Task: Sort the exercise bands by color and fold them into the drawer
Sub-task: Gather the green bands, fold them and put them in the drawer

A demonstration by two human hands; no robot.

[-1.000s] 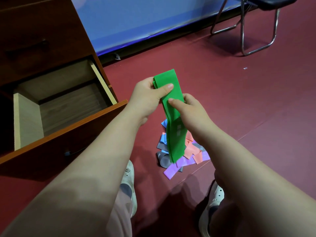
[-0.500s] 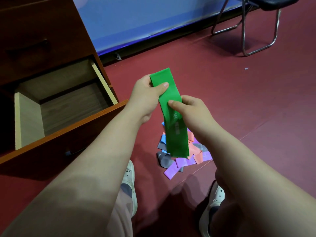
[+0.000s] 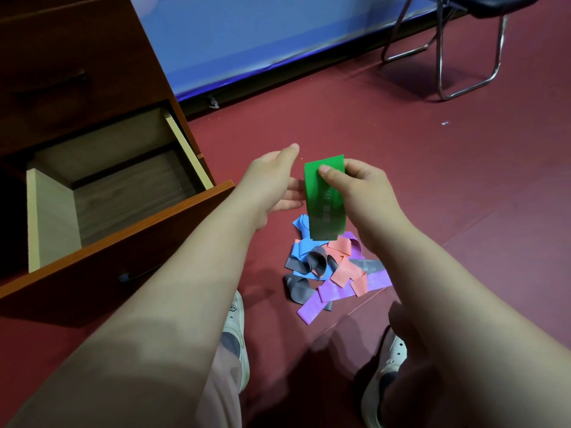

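In the head view, the green band [image 3: 326, 208] hangs much shorter than half a second ago. Then it was a long strip reaching down over the pile of bands [image 3: 333, 270]. Now it looks doubled over, and its lower edge ends just above the pile's far side. The left hand [image 3: 268, 183], which pinched the band's top corner before, has let go. It is spread above and to the left of the pile with the thumb raised, and its straight fingers reach the band's left edge; whether they slip behind it cannot be told. The right hand [image 3: 361, 193] has moved from the middle of the strip to its top and pinches it there, thumb on the near face, directly above the pile. The pile lies on the red floor [image 3: 401, 149], a loose tangle of blue, grey, pink and purple bands. Left of the pile the drawer [image 3: 123, 239] stands pulled out of the dark wooden cabinet [image 3: 77, 57], its wood-grain bottom showing; the left forearm crosses in front of its near corner. Nearer the camera than the pile are two white shoes, the left shoe [image 3: 236, 332] and the right shoe [image 3: 386, 375], each partly hidden by a forearm. Far beyond the pile, to the right, a metal-legged chair [image 3: 438, 50] stands near a blue wall panel [image 3: 278, 32].
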